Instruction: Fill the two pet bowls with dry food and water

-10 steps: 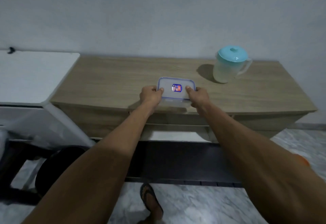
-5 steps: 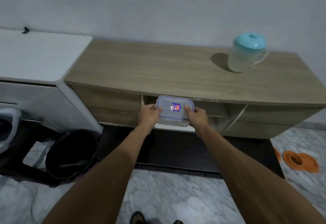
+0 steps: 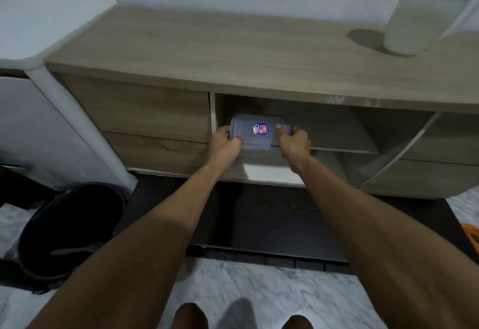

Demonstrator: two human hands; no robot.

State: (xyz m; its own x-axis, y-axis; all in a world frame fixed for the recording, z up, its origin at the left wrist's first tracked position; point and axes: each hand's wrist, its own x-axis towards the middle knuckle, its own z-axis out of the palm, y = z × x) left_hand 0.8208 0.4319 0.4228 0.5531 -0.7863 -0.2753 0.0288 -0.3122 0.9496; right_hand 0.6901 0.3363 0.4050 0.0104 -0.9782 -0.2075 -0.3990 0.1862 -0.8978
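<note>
The left grip [image 3: 225,142] is closed on the left short end of a clear lidded container [image 3: 259,135], thumb lying on the lid and fingers wrapped round the end. The right grip [image 3: 295,142] holds the opposite end the same way, thumb on top. The container is level, lid up, with a small red and blue sticker [image 3: 260,129] near the lid's middle. It sits in the mouth of an open compartment [image 3: 324,123] of a wooden cabinet; whether it rests on the shelf there or hangs just above it cannot be told, and its contents are not visible.

At 9 o'clock from the container are two closed drawer fronts [image 3: 145,126]. At 12 o'clock runs the cabinet's tabletop [image 3: 233,51]. On it, towards 2 o'clock, stands a translucent pitcher [image 3: 420,20] with a teal lid, partly cut off by the frame.

At 10 o'clock a white appliance [image 3: 39,27] butts against the cabinet. At 7 o'clock a black bin [image 3: 72,225] stands on the floor. A dark mat [image 3: 259,219] lies below the cabinet at 6 o'clock, with marble floor [image 3: 259,289] nearer. At 4 o'clock an orange object [image 3: 472,235] shows at the frame's edge.
</note>
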